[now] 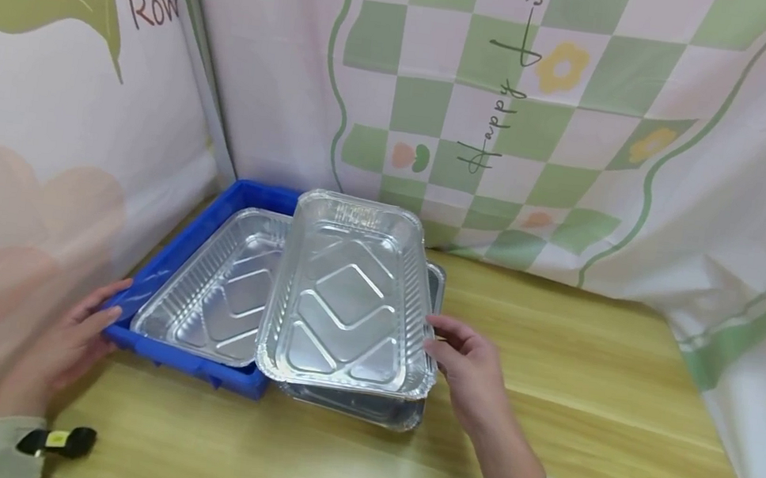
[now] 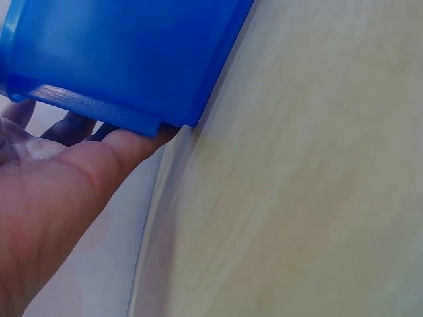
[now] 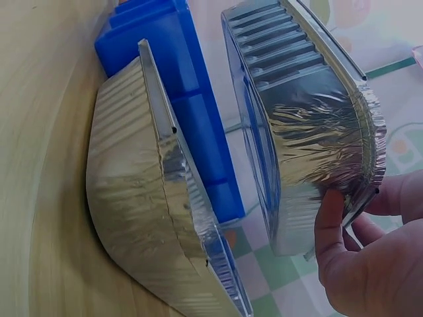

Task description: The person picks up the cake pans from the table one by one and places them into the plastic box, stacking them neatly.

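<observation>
My right hand (image 1: pixel 475 366) pinches the right rim of a rectangular aluminium foil tray (image 1: pixel 347 298). In the right wrist view this tray (image 3: pixel 310 125) is held up, apart from a second foil tray (image 3: pixel 132 172) that sits on the table. From above, the second tray (image 1: pixel 362 408) is mostly hidden under the raised one. A third foil tray (image 1: pixel 219 291) lies inside a blue plastic crate (image 1: pixel 159 275). My left hand (image 1: pixel 72 340) grips the crate's near left end; in the left wrist view its fingers (image 2: pixel 125 148) meet the blue wall's edge.
The wooden table (image 1: pixel 586 399) extends to the right and front. A patterned cloth (image 1: pixel 511 127) hangs behind it, and another printed cloth (image 1: pixel 25 171) hangs close on the left. A pale pole (image 1: pixel 208 82) stands at the back left corner.
</observation>
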A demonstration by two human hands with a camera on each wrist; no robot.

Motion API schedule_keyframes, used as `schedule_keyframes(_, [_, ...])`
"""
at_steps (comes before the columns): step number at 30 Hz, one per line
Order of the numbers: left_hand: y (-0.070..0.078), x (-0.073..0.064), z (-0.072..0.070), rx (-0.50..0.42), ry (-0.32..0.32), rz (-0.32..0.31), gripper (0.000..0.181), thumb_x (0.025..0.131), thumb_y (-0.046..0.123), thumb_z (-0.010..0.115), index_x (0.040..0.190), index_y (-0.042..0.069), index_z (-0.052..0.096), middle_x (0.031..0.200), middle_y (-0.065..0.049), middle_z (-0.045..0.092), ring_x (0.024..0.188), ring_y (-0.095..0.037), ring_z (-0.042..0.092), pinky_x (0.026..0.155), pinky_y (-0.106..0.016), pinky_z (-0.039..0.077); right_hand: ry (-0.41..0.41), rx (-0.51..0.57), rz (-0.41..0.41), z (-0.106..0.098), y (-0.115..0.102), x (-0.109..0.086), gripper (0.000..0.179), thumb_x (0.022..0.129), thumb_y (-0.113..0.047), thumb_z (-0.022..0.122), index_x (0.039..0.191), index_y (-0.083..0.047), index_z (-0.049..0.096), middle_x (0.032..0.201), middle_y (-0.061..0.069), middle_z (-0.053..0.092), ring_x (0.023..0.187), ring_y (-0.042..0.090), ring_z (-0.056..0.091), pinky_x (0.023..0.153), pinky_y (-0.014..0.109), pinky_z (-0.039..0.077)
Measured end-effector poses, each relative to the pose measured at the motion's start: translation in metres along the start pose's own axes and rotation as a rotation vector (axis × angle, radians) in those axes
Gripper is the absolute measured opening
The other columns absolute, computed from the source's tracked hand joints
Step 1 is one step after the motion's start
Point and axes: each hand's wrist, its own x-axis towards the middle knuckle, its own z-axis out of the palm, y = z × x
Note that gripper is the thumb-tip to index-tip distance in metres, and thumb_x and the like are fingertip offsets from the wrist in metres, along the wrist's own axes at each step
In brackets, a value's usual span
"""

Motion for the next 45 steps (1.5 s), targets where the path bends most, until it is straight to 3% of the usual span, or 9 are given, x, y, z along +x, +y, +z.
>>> schedule_keyframes(22, [0.000, 0.000, 0.002, 0.055, 0.037, -0.006, 0.047, 0.106, 0.001, 0.031, 0.148, 0.018, 0.044, 0.121, -0.002, 0.056, 0.096, -0.012, 0.063, 0.074, -0.026, 0.055, 0.001, -0.053, 0.000, 0.032, 0.007, 0.008, 0.034, 0.084, 0.011, 0.063, 0.118, 0.011, 0.062, 0.095, 0.011, 0.062, 0.081, 0.013, 0.058, 0.068, 0.021, 0.050])
schedule_keyframes(45, [-0.002, -0.001, -0.002, 0.033, 0.011, -0.005, 0.048, 0.106, 0.000, 0.029, 0.150, 0.017, 0.041, 0.123, -0.002, 0.055, 0.102, -0.013, 0.062, 0.079, -0.027, 0.055, -0.018, -0.015, -0.026, 0.059, 0.014, 0.010, 0.032, 0.084, 0.010, 0.064, 0.117, 0.012, 0.062, 0.097, 0.014, 0.063, 0.082, 0.014, 0.059, 0.069, 0.024, 0.053])
